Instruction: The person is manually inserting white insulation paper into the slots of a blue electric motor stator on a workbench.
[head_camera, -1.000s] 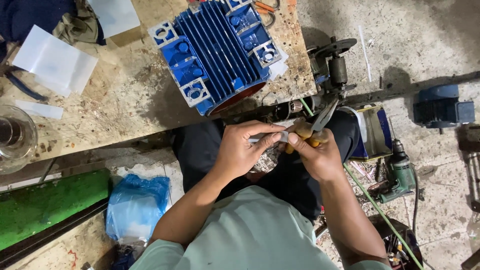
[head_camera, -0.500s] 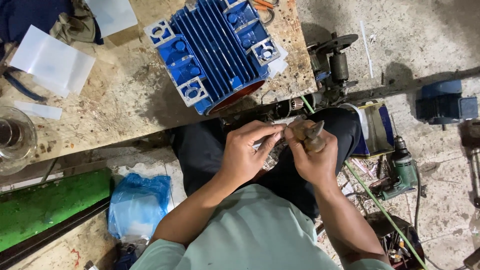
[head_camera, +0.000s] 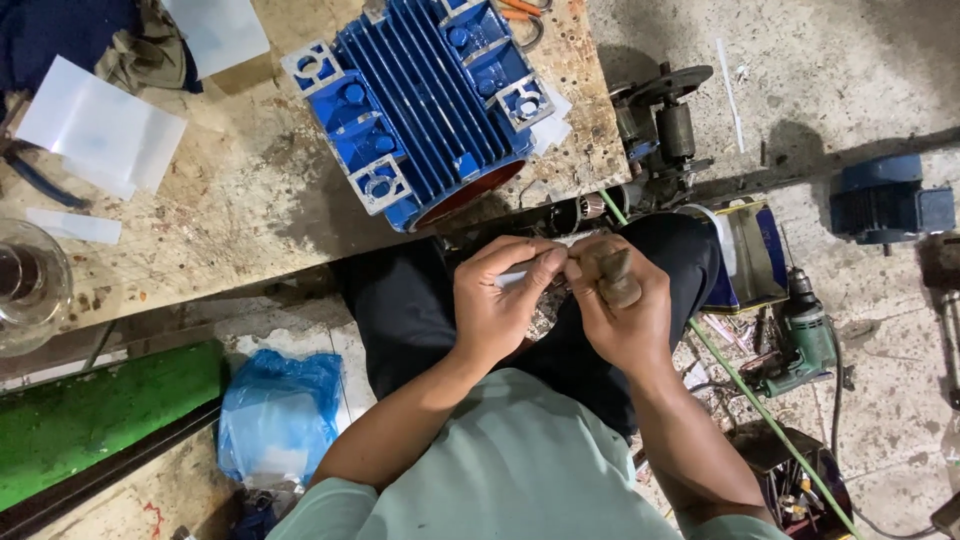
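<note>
head view: left hand (head_camera: 500, 310) pinches white strip (head_camera: 512, 277); right hand (head_camera: 625, 310) grips tool handle (head_camera: 612, 275).

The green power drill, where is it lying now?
In the head view the green power drill lies on the concrete floor at the right, beside the person's right hand and just below the blue and yellow tin.

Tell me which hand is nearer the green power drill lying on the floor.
Right. The right hand sits just left of the green power drill in the picture; the left hand lies farther off, beyond the right hand.
</note>
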